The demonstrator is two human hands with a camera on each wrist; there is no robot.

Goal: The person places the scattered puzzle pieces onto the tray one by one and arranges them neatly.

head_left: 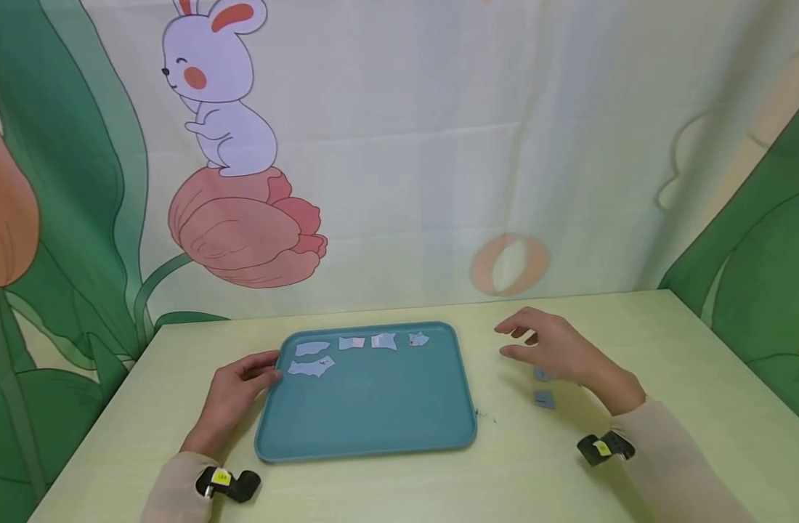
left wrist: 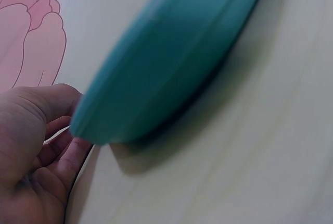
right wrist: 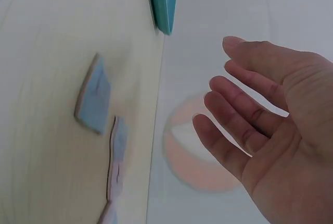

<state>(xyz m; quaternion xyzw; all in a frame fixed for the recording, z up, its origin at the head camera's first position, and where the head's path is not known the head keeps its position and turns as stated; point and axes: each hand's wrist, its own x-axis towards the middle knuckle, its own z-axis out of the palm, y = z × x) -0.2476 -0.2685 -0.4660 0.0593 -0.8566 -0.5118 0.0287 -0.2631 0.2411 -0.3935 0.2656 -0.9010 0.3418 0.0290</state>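
A teal rectangular tray [head_left: 373, 407] lies on the table with several pale, irregular flat pieces along its far side. One white piece [head_left: 311, 365] with dark marks sits at its left, below the upper row. My left hand [head_left: 236, 388] holds the tray's left rim; the left wrist view shows the thumb and fingers at the tray's edge [left wrist: 156, 62]. To the right of the tray, my right hand [head_left: 550, 349] hovers with fingers loosely spread and nothing in them. Below it on the table lies a blue-grey flat piece [head_left: 544, 399], with another [head_left: 542, 373] partly hidden by the hand.
In the right wrist view, a pale blue piece [right wrist: 94, 96] and a bluish-pink strip [right wrist: 117, 156] lie on the tabletop. Small dark marks [head_left: 484, 414] show beside the tray's right edge. A printed curtain [head_left: 399, 160] hangs behind the table.
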